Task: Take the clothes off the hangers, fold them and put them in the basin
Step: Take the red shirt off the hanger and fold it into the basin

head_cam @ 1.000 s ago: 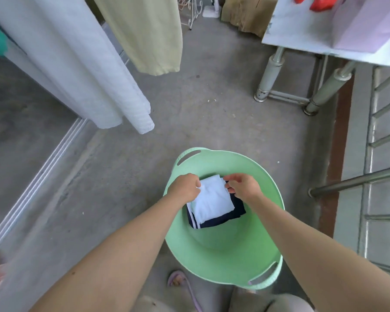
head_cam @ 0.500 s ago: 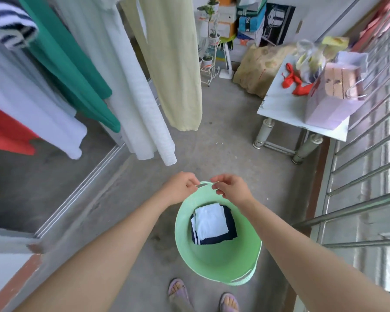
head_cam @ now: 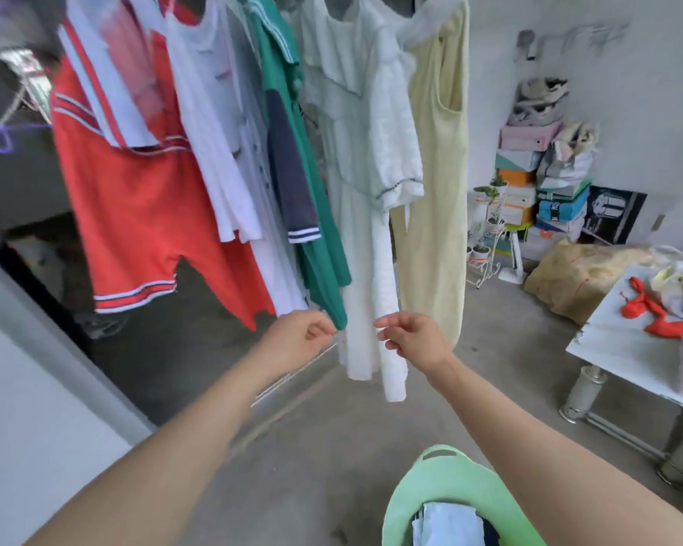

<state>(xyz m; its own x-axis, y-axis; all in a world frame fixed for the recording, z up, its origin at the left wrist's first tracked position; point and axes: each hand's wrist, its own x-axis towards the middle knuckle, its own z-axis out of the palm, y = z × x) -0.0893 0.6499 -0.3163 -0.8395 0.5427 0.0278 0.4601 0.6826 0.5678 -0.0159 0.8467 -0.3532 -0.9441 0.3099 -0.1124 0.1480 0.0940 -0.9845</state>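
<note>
**A:** Which step is in hand?

**B:** Between garments, I judge. The basin (head_cam: 418, 490) sits on the floor by the person's feet with a folded white and navy piece (head_cam: 446, 526) in it. Both hands are up at the hanging clothes.

**A:** Holding anything?

**B:** No. The left hand (head_cam: 296, 342) has its fingers loosely curled and empty, with the tips just beside the hem of the green garment (head_cam: 320, 246). The right hand (head_cam: 411, 340) is curled the same way, empty, in front of the white dress (head_cam: 355, 214).

**A:** And the next move?

**B:** Likely a reach up to a hanger. The hangers are blurred at the top edge. The clothes overlap closely, so one must slide off without dragging its neighbours.

**A:** Room to move?

**B:** There is open floor ahead. The bench (head_cam: 623, 348) edge and its metal leg (head_cam: 584, 392) stand to the right, near the basin.
</note>
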